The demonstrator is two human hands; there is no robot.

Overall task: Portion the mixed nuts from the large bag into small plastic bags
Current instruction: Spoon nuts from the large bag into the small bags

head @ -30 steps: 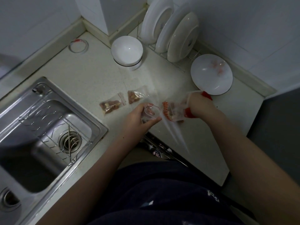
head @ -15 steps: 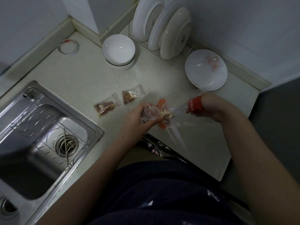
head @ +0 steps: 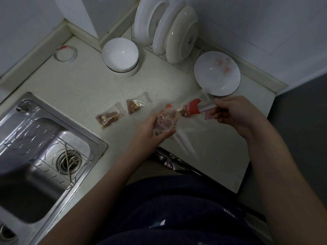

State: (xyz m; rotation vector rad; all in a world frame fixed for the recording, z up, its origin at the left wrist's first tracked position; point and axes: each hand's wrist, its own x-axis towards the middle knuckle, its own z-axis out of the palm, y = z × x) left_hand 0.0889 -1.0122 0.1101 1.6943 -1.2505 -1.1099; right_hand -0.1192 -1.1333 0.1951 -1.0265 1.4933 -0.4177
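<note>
My left hand (head: 150, 129) holds a small clear plastic bag (head: 163, 123) with its mouth held open, above the counter's front edge. My right hand (head: 230, 114) grips the large clear bag (head: 191, 107) with the red label by its far end and tilts it down to the left. The large bag's mouth meets the small bag's opening, and mixed nuts (head: 180, 110) lie near that mouth. Two filled small bags rest on the counter: one (head: 108, 117) near the sink, the other (head: 136, 105) just to its right.
A steel sink (head: 44, 152) with a wire rack takes up the left. At the back stand a white bowl (head: 120, 55), a rack of upright plates (head: 168, 30), a white plate (head: 217, 73) lying flat, and a tape ring (head: 65, 53). The counter (head: 212, 147) ends at the right.
My right hand moved right and raised the large bag's far end, so the bag stretched out and tilted toward the small bag. Nuts slid to its mouth. My left hand stayed put.
</note>
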